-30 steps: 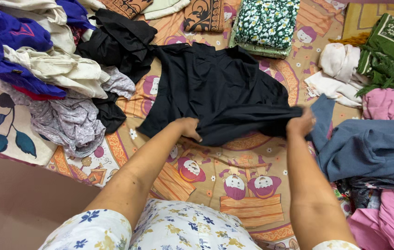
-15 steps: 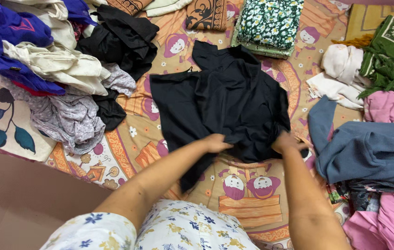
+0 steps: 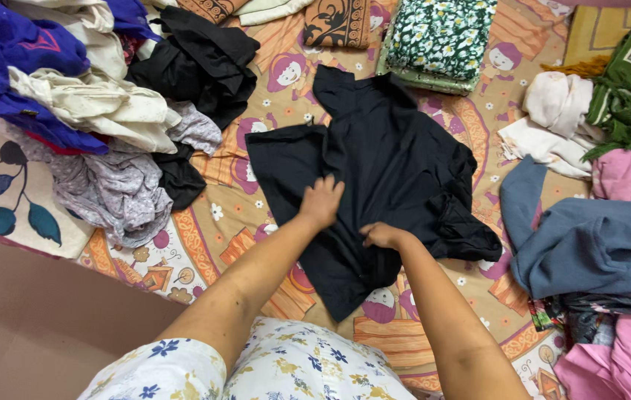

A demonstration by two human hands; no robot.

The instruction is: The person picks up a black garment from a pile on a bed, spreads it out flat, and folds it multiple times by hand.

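head view: a person leans over a cartoon-print bedsheet [image 3: 404, 333] and works a black garment [image 3: 389, 163] spread in the middle of it. the left hand [image 3: 321, 201] rests flat on the cloth near its left side, fingers spread and pressing down, pinching nothing. the right hand [image 3: 384, 235] lies just beside it, fingers curled against the fabric; whether it nips a fold cannot be told from here.

the garment lies mostly flat, its long axis running from the lower edge nearest the person up and slightly left toward the far side of the sheet, where a narrower end points at a green floral folded cloth [image 3: 438, 37]. the right portion is bunched into a rumpled wad [image 3: 463, 222].

judged from this, smoothing would go best with the flat palm holding the cloth as an anchor while the other hand sweeps outward along the long axis, and the bunched side drawn out first.

a heap of mixed clothes [image 3: 86, 118] sits to the left, a blue-grey garment [image 3: 589, 244] and pink cloth [image 3: 626, 178] to the right, all apart from the black one.
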